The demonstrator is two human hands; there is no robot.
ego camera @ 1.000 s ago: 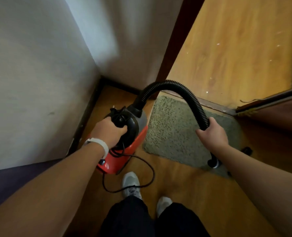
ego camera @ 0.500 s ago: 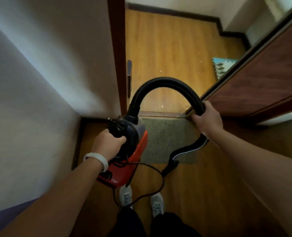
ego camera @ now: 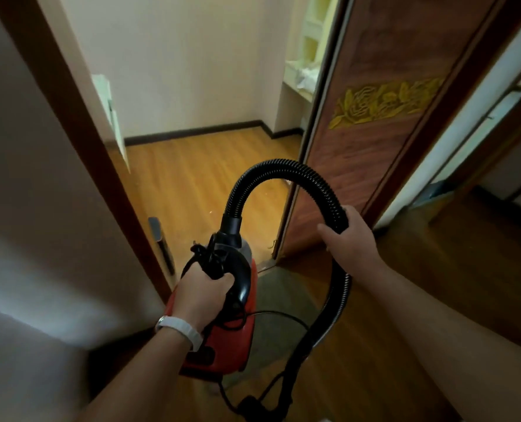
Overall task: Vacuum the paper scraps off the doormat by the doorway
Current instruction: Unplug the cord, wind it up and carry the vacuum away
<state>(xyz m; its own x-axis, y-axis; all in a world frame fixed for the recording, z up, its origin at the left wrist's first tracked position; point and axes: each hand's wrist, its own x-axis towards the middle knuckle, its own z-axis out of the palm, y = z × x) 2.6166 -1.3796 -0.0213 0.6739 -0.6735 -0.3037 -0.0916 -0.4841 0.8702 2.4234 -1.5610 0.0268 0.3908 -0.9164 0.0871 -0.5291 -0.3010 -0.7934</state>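
I carry the red vacuum [ego camera: 231, 339] by its handle [ego camera: 242, 281], left hand [ego camera: 202, 295] fingers clenched round it. My right hand [ego camera: 349, 239] grasps the hose [ego camera: 283, 167] mid-length, to steer its lower end. The doormat [ego camera: 272, 300] lies below at the doorway; I cannot make out scraps on it.

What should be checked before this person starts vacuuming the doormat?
1. Left hand holds the vacuum by its handle: ok.
2. Right hand holds the hose: ok.
3. Hose end aimed at the doormat: cannot tell, it is dim near the bottom edge.
4. Cord clear of the doormat: not ok, it loops in front of it.
5. Scraps seen on the doormat: cannot tell, too dark.
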